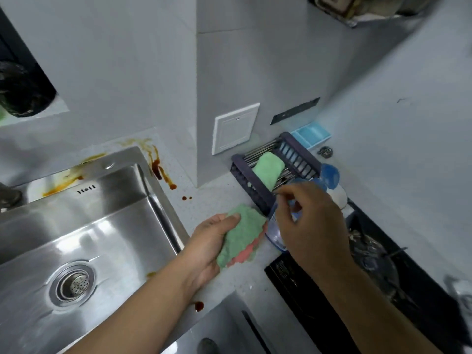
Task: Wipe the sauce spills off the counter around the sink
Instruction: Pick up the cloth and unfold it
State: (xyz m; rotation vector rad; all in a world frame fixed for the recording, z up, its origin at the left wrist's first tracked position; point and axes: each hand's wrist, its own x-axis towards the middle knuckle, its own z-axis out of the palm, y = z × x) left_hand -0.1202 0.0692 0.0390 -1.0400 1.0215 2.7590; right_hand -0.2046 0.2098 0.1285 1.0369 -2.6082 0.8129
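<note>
Plain grey walls (pixel 127 60) meeting at a corner, white access panel (pixel 235 129) at twelve o'clock, dark window recess (pixel 23 72) at ten o'clock.

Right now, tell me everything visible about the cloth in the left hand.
The green cloth is a fuzzy, terry-like rag, folded or bunched, with a pink layer showing along its lower right edge. The left hand holds it from below, palm up, thumb pressed on its top edge. It sits over the grey counter between the steel sink and the dark rack, apparently lifted rather than flat. Its right edge nears a clear blue-tinted container at the right hand; contact there is unclear. No sauce stains show on it.
</note>
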